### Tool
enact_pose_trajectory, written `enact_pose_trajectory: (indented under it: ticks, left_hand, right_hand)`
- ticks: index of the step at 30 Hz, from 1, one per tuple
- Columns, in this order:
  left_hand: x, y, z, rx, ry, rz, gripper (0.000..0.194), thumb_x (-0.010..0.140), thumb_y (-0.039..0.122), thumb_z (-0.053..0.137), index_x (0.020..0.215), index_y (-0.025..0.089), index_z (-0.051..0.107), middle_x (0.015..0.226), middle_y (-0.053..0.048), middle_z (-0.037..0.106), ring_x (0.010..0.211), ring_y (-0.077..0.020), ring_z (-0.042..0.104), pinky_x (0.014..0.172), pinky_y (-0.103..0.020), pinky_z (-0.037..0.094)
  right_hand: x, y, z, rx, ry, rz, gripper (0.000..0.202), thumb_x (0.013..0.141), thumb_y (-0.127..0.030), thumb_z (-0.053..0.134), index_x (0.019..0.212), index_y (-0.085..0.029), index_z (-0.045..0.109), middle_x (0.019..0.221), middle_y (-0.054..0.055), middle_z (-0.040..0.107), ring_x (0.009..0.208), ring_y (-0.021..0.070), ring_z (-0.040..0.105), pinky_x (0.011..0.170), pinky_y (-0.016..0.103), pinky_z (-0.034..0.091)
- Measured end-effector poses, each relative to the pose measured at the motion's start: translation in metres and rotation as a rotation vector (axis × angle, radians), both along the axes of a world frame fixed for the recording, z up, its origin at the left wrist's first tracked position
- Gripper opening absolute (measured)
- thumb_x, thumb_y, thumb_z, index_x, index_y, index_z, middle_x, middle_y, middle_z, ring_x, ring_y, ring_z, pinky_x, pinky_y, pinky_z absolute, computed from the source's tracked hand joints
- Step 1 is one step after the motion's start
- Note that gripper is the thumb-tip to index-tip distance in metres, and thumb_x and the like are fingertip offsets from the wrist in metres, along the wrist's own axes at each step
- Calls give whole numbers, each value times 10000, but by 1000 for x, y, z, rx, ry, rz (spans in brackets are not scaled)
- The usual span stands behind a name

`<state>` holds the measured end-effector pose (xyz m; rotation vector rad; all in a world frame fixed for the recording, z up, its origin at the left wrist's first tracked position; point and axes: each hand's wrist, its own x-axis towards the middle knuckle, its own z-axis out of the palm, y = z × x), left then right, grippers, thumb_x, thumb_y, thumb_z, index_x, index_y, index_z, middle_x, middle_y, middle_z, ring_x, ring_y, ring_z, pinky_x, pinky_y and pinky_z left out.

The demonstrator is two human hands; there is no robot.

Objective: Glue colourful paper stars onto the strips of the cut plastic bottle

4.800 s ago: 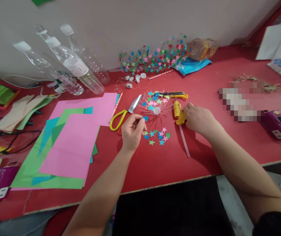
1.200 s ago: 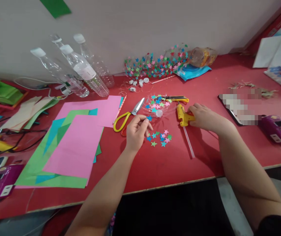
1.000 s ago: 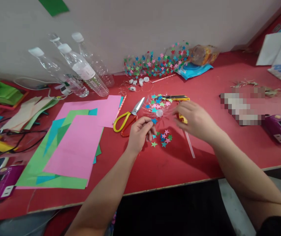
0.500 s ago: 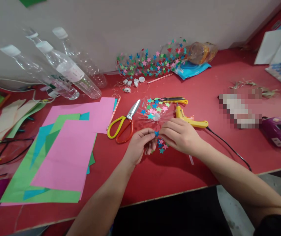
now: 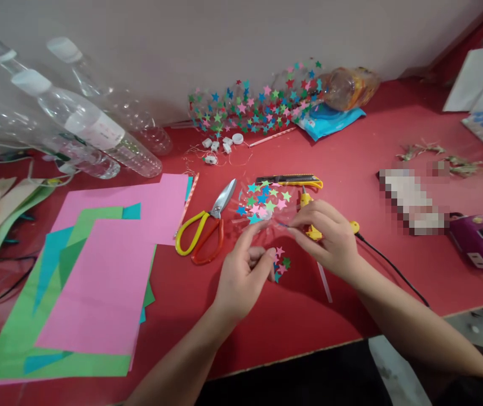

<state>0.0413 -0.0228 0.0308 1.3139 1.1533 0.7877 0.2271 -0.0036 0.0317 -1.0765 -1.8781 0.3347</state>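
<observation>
Between the fingertips of my right hand point(image 5: 326, 234) is a small blue star point(image 5: 282, 225), seen nearly edge-on. My left hand point(image 5: 247, 265) is open beside it, index finger stretched toward the clear plastic piece point(image 5: 241, 197) and thumb near a small pile of loose stars point(image 5: 286, 264). Colored stars point(image 5: 262, 193) cover part of the clear piece. A yellow glue gun point(image 5: 306, 200) lies partly hidden behind my right hand, with a glue stick point(image 5: 324, 282) below it. Scissors point(image 5: 209, 223) with yellow and red handles lie left of my left hand.
Colored paper sheets point(image 5: 93, 282) overlap at the left, below clear bottles point(image 5: 93, 127). A star-covered bottle point(image 5: 253, 107) lies along the wall, near a blue packet point(image 5: 328, 121). A yellow cutter point(image 5: 289, 180) lies behind the hands. At the right are a blurred object point(image 5: 412, 197) and purple socket block point(image 5: 482, 239).
My hands have moved apart. The left has let go of the blue star and opened; the right keeps the star and has shifted right. The camera view has shifted slightly.
</observation>
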Motion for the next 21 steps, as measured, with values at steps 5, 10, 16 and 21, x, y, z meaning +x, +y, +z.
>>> enact_pose_trajectory:
  ticks: [5, 10, 16, 21]
  left_hand:
    - [2, -3, 0, -46, -8, 7, 541, 885, 281, 564, 1403, 224, 421, 508, 64, 598, 381, -100, 495, 345, -224, 363]
    - [4, -3, -1, -126, -56, -19, 609, 888, 301, 563, 1460, 224, 369, 526, 50, 617, 364, -91, 465, 350, -219, 353]
    - [5, -3, -2, -249, -114, -14, 604, 893, 310, 567, 1452, 201, 364, 545, 48, 623, 353, -55, 407, 379, -187, 340]
    - [5, 0, 2, -265, -109, -2, 538, 904, 301, 558, 1409, 186, 413, 559, 49, 614, 376, -41, 409, 408, -170, 354]
  right_hand:
    - [-3, 4, -6, -9, -12, 37, 60, 900, -159, 581, 889, -217, 590, 816, 19, 640, 792, 156, 586, 735, 324, 494]
    - [-7, 8, -8, 50, -105, 28, 81, 870, -139, 617, 906, -211, 607, 876, 28, 673, 804, 166, 569, 751, 342, 465]
    - [-6, 8, -8, 78, -160, 27, 60, 867, -151, 624, 869, -211, 617, 840, 23, 654, 792, 170, 533, 733, 343, 457]
    - [-2, 10, -12, 54, -136, 62, 71, 857, -141, 637, 888, -202, 615, 877, 34, 661, 848, 182, 564, 767, 356, 479]
